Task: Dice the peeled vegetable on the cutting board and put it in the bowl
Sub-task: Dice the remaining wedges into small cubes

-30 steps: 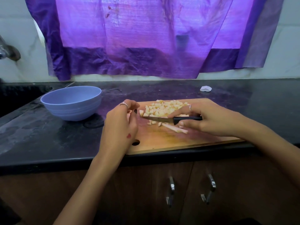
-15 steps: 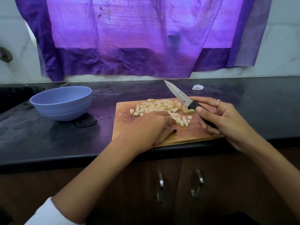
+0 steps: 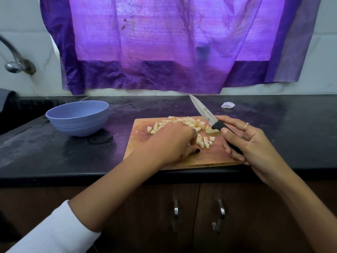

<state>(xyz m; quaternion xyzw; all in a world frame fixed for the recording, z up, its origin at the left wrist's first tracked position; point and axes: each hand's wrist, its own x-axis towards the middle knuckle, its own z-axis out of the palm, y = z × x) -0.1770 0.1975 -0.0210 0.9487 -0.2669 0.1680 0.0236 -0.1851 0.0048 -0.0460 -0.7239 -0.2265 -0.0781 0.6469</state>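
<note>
A wooden cutting board (image 3: 209, 157) lies at the counter's front edge with a pile of pale diced vegetable pieces (image 3: 184, 122) on its far half and a smaller cluster (image 3: 205, 142) nearer me. My left hand (image 3: 171, 143) rests palm down on the board, fingers curled over the dice; whether it holds any is hidden. My right hand (image 3: 244, 141) grips the black handle of a knife (image 3: 202, 111), blade raised and pointing up and away to the left. A larger uncut chunk (image 3: 210, 131) lies by the handle. The blue bowl (image 3: 78, 116) stands empty to the left.
The black counter (image 3: 54, 152) ends in a front edge with wooden cabinet doors and metal handles (image 3: 219, 216) below. A sink and tap (image 3: 16, 61) are at far left. A small white scrap (image 3: 228, 105) lies behind the board. A purple cloth (image 3: 164, 42) hangs on the wall.
My right hand lifted the knife off the board and tilted the blade upward. My left hand moved from the board's left edge onto the diced pieces.
</note>
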